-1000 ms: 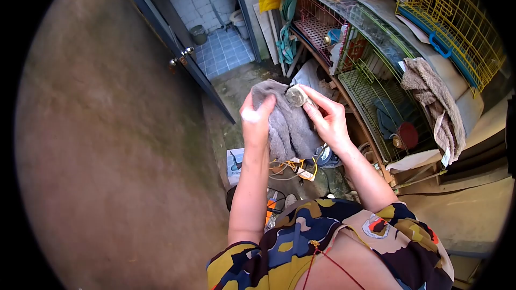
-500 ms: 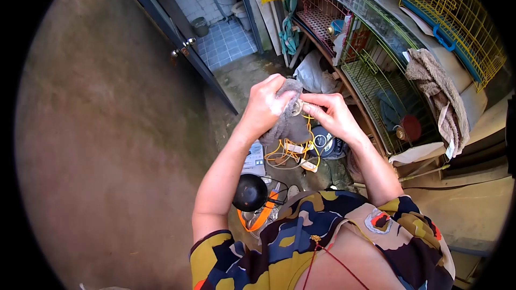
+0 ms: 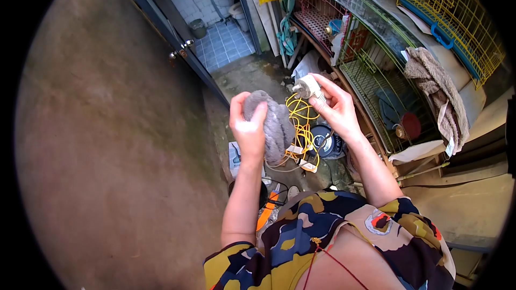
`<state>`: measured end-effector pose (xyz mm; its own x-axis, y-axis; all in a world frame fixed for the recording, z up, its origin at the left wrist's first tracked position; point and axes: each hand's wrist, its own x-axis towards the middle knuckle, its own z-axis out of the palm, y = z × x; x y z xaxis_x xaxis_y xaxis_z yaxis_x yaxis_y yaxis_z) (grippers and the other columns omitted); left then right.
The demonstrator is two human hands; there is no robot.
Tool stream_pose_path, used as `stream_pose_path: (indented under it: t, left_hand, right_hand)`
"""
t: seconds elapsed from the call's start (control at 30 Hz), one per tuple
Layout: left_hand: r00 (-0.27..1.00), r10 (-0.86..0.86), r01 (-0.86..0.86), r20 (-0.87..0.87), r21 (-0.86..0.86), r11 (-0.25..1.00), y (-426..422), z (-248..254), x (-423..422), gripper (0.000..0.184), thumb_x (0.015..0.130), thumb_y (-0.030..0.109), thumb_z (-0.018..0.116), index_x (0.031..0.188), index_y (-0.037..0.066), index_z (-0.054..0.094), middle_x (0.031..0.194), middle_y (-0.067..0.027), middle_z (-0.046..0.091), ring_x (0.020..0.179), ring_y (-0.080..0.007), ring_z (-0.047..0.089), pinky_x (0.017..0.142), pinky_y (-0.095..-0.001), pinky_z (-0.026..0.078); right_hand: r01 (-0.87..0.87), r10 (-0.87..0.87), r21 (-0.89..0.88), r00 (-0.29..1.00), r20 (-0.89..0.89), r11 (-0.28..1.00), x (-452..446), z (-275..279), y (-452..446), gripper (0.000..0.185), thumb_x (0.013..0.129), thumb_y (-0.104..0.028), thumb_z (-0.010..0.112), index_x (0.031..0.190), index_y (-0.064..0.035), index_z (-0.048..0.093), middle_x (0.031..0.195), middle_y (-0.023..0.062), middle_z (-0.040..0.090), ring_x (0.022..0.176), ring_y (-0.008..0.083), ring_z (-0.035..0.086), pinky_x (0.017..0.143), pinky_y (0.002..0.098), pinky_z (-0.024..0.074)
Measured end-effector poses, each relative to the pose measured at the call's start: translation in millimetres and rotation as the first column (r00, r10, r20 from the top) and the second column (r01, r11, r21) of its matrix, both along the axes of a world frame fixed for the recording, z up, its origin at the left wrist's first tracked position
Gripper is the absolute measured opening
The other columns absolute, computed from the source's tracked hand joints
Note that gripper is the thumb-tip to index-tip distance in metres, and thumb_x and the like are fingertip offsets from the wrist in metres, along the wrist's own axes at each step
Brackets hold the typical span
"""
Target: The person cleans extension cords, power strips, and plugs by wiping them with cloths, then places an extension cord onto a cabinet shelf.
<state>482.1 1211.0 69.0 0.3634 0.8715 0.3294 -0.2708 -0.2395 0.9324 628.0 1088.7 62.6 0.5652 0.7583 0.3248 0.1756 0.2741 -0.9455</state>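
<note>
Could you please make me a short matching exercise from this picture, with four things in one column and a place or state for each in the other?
Things:
1. grey cloth
2. pale plug-like piece
3. yellow cord
4. bucket

Places or states:
A. lying in tangled loops
B. on the blue-tiled floor
C. held in the right hand
D. gripped in the left hand

Pairs: 1-D, 2-C, 3-A, 4-B

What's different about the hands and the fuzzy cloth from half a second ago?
The left hand moved the grey cloth left and down in the picture, away from the white plug-like piece. The right hand lifted that piece slightly. Neither let go. The towel by the cages stayed put.
</note>
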Motion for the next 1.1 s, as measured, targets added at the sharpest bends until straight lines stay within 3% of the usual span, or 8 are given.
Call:
stream_pose_path:
  t: [0.13, 0.3, 0.53, 0.7, 0.8, 0.83, 0.9, 1.1]
  left_hand:
    - [0.986, 0.167, -0.154, 0.009, 0.434, 0.888, -29, 14, 8, 0.014, 0.071, -0.005, 0.063, 0.084, 0.0, 0.06, 0.084, -0.0067, 0.057, 0.081, -0.0174, 0.056, 0.073, -0.027, 0.044]
    - [0.964, 0.264, -0.228, -0.004, 0.491, 0.841, -40, 12, 31, 0.023, 0.068, -0.001, 0.07, 0.088, 0.0, 0.06, 0.093, -0.0111, 0.053, 0.084, -0.0235, 0.055, 0.075, -0.031, 0.045]
    - [0.982, 0.162, -0.186, 0.093, 0.573, 0.798, -35, -2, 30, 0.03, 0.06, -0.004, 0.075, 0.08, 0.003, 0.054, 0.091, -0.0085, 0.05, 0.082, -0.0222, 0.051, 0.071, -0.0317, 0.043]
    - [0.987, 0.086, -0.157, 0.136, 0.683, 0.714, -33, -2, 30, 0.027, 0.064, -0.006, 0.072, 0.084, 0.003, 0.056, 0.091, -0.0071, 0.05, 0.082, -0.02, 0.051, 0.071, -0.0297, 0.043]
    - [0.929, 0.152, -0.115, 0.339, -0.126, 0.985, -41, -1, 27, 0.019, 0.073, -0.004, 0.066, 0.09, 0.0, 0.059, 0.096, -0.0082, 0.051, 0.088, -0.0191, 0.052, 0.079, -0.0295, 0.043]
    - [0.928, 0.152, -0.116, 0.339, -0.125, 0.985, -43, -1, 25, 0.019, 0.073, -0.004, 0.066, 0.09, 0.0, 0.059, 0.096, -0.0082, 0.051, 0.088, -0.0191, 0.052, 0.079, -0.0295, 0.043]
    - [0.973, 0.209, -0.228, 0.101, 0.265, 0.937, -47, 1, 23, 0.015, 0.078, -0.003, 0.061, 0.092, -0.002, 0.057, 0.098, -0.0075, 0.052, 0.089, -0.0168, 0.051, 0.08, -0.028, 0.043]
    - [0.976, 0.218, -0.2, 0.021, 0.497, 0.844, -47, 6, 33, 0.024, 0.068, -0.005, 0.069, 0.09, -0.001, 0.061, 0.095, -0.0095, 0.051, 0.086, -0.0215, 0.053, 0.076, -0.0301, 0.044]
  right_hand:
    - [-0.031, 0.033, 0.048, 0.999, -0.031, 0.998, -8, -7, 7, 0.05, 0.082, -0.004, 0.064, 0.128, 0.0002, 0.046, 0.114, 0.008, 0.059, 0.102, 0.009, 0.054, 0.086, 0.0237, 0.0444]
    - [0.215, -0.227, 0.074, 0.945, 0.237, 0.974, -23, -5, 12, 0.046, 0.081, -0.002, 0.062, 0.125, 0.0016, 0.05, 0.118, 0.0122, 0.059, 0.106, 0.0144, 0.056, 0.089, 0.0275, 0.044]
    - [-0.065, 0.07, 0.028, 0.961, -0.267, 0.997, -26, 8, -6, 0.04, 0.09, -0.012, 0.053, 0.128, -0.0016, 0.048, 0.091, 0.0001, 0.06, 0.06, 0.0011, 0.043, 0.049, 0.0157, 0.0342]
    - [-0.136, 0.188, 0.135, 0.817, -0.545, 0.981, -24, 11, -6, 0.039, 0.092, -0.016, 0.052, 0.13, -0.0049, 0.047, 0.077, -0.0011, 0.053, 0.055, 0.0018, 0.037, 0.045, 0.0144, 0.0271]
    - [-0.084, 0.202, 0.226, 0.797, -0.57, 0.97, -17, 9, -5, 0.04, 0.093, -0.016, 0.05, 0.132, -0.0087, 0.045, 0.07, -0.0005, 0.048, 0.052, 0.0025, 0.03, 0.044, 0.0152, 0.0225]
    - [-0.076, 0.187, 0.218, 0.811, -0.554, 0.973, -16, 11, -6, 0.04, 0.093, -0.018, 0.05, 0.132, -0.0085, 0.045, 0.07, -0.0009, 0.047, 0.052, 0.0025, 0.03, 0.045, 0.0154, 0.0224]
    - [-0.055, 0.146, 0.179, 0.822, -0.55, 0.982, -18, 12, -5, 0.04, 0.093, -0.018, 0.05, 0.132, -0.0085, 0.045, 0.07, -0.0014, 0.046, 0.052, 0.0025, 0.029, 0.045, 0.0154, 0.022]
    - [-0.108, 0.179, 0.159, 0.81, -0.558, 0.981, -15, 9, -4, 0.041, 0.092, -0.015, 0.054, 0.131, -0.006, 0.046, 0.072, -0.0013, 0.052, 0.052, 0.0017, 0.036, 0.043, 0.0143, 0.0269]
